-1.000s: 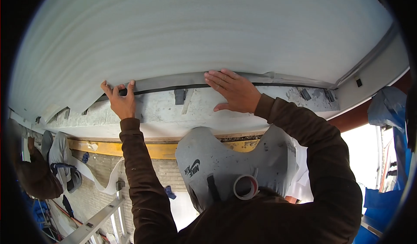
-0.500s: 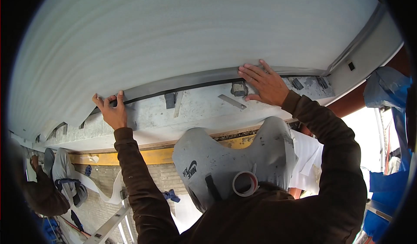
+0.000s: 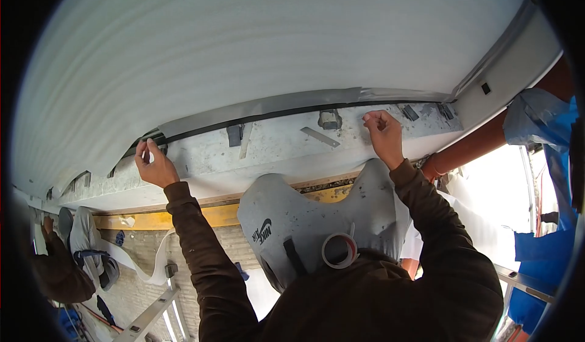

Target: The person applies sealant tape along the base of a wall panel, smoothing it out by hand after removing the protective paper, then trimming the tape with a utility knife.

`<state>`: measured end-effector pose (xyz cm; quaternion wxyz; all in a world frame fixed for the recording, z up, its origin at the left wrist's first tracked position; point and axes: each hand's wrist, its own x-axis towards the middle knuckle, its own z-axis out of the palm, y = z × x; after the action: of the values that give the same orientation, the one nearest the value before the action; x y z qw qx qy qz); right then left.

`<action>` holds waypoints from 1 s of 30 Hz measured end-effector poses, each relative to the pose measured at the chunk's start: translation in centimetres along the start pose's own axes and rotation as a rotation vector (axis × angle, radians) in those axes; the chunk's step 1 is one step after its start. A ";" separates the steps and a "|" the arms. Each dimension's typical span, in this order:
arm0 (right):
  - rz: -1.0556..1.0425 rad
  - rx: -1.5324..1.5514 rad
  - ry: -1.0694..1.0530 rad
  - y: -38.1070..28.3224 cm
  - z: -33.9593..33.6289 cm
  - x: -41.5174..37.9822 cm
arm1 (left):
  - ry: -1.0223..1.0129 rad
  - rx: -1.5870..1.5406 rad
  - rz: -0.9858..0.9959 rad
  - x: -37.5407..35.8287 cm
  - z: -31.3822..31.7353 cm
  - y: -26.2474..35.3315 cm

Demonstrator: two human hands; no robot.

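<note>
Grey tape strip (image 3: 262, 105) looks mostly stuck along the white foam sheet (image 3: 274, 37) edge; the left end's loose yet. Left hand (image 3: 155, 165) pinches that end, right hand (image 3: 384, 132) curled, pinching nothing I can make out.

Left hand (image 3: 156, 166) pinches the grey tape (image 3: 268, 105) edge; right hand (image 3: 384, 133) fingers curl beneath it.

We see white ribbed ceiling (image 3: 274, 31) overhead; below it a yellow beam (image 3: 183, 219), ladder (image 3: 146, 317) btm left, daylight right.
</note>
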<state>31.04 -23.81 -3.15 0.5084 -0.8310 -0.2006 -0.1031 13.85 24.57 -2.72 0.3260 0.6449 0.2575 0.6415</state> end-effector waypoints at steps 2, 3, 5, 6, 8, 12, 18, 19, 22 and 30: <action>0.193 0.255 0.041 0.9 1.1 0.7 | -0.012 0.049 -0.287 -0.8 -0.3 -0.7; 0.232 0.323 0.114 0.7 1.6 1.1 | -0.059 0.097 -0.209 -0.8 -0.1 -1.2; 0.270 0.391 0.188 0.3 2.2 1.7 | -0.083 -0.049 -0.364 -0.8 0.6 -2.3; 0.391 0.509 0.198 0.1 2.4 2.0 | -0.106 -0.193 -0.519 -0.7 0.9 -2.6; 0.510 0.635 0.186 -0.1 2.9 2.4 | -0.106 -0.255 -0.558 -0.6 1.1 -3.5; 0.620 0.749 0.130 -0.1 3.5 2.8 | -0.159 -0.352 -0.559 -0.6 0.9 -3.4; 0.560 0.713 0.109 0.9 4.2 3.4 | -0.160 -0.396 -0.592 -0.6 1.2 -3.5; 0.565 0.725 0.113 1.3 4.1 3.6 | -0.187 -0.381 -0.588 -0.6 1.0 -3.5; 0.585 0.755 0.110 1.2 4.0 3.3 | -0.220 -0.356 -0.602 -0.6 0.8 -3.4; 0.653 0.854 0.074 0.5 3.8 3.1 | -0.145 -0.468 -0.650 -0.9 1.0 -3.5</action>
<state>33.96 -19.91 -4.19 0.8133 -0.5655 0.0623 0.1220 15.08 26.09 -5.86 0.6672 0.4818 0.2714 0.4991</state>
